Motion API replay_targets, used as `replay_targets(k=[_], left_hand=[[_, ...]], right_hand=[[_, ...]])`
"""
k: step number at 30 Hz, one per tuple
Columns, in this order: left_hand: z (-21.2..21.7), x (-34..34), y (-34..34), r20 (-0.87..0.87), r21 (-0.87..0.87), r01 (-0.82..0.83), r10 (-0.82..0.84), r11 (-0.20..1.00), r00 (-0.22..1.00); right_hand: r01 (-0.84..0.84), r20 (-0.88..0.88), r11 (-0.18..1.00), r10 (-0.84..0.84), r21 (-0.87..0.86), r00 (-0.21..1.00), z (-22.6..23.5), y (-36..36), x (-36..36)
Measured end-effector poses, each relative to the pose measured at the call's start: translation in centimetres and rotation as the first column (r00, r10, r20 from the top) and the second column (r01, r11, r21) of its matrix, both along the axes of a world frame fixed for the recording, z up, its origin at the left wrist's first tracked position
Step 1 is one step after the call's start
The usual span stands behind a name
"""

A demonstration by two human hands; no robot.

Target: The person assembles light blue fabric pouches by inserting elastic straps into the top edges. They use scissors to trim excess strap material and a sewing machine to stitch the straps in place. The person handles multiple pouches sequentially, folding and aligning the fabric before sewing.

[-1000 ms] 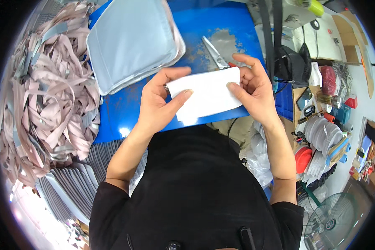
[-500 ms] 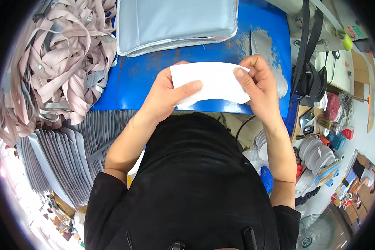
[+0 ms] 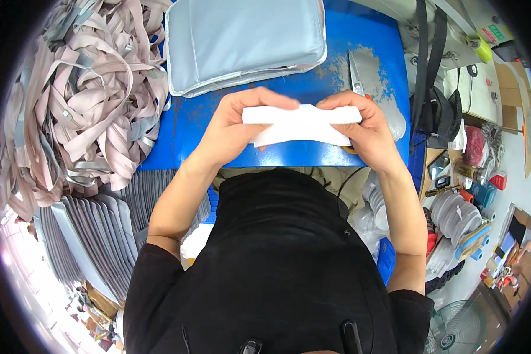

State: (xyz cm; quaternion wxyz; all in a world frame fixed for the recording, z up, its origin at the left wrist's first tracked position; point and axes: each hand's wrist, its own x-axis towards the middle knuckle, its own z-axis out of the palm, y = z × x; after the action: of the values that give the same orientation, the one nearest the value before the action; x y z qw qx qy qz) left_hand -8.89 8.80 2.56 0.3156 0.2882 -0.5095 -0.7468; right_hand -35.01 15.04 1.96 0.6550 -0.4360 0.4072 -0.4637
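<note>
We're on a head-worn wide fisheye here, looking down past the black short-sleeved top (image 3: 289,259) at the blue tabletop (image 3: 186,121), pretty close.

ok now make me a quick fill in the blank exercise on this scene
The sheet held by the left hand and right hand is coloured ____.
The table is mainly coloured ____.
The scissors lie to the ____ of the grey case.
The pinkish straps pile up on the person's ____ side.
Missing words: white; blue; right; left
</note>
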Motion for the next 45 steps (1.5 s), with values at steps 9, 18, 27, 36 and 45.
replay_targets(k=[9, 18, 27, 36, 45], left_hand=[[0.2, -0.6, -0.6, 0.104, -0.205, 0.069, -0.048, 0.976, 0.993], [0.9, -1.0, -1.1, 0.358, -0.266, 0.173, -0.07, 0.948, 0.931], [0.0, -1.1, -2.0, 0.307, -0.116, 0.277, -0.231, 0.954, 0.923], [-1.7, -1.6, -0.7, 0.362, -0.156, 0.062, -0.001, 0.986, 0.932], [-3.1, -3.5, 0.6, 0.056, 0.301, -0.229, 0.222, 0.926, 0.973]], right_hand=[[-0.113, -0.153, 0.978, 0.086, -0.176, 0.985, -0.4, -1.1, -1.6], [-0.081, -0.314, 0.988, 0.037, -0.129, 0.949, 0.5, -1.0, -0.9], [-0.074, -0.35, 0.991, 0.03, -0.113, 0.936, 1.2, -0.9, -0.5], [-0.039, -0.921, 0.94, -0.323, -0.339, 0.216, 2.7, 1.8, -2.5], [0.131, -0.654, 0.952, 0.086, 0.276, 0.752, 3.0, 6.7, -7.0]])
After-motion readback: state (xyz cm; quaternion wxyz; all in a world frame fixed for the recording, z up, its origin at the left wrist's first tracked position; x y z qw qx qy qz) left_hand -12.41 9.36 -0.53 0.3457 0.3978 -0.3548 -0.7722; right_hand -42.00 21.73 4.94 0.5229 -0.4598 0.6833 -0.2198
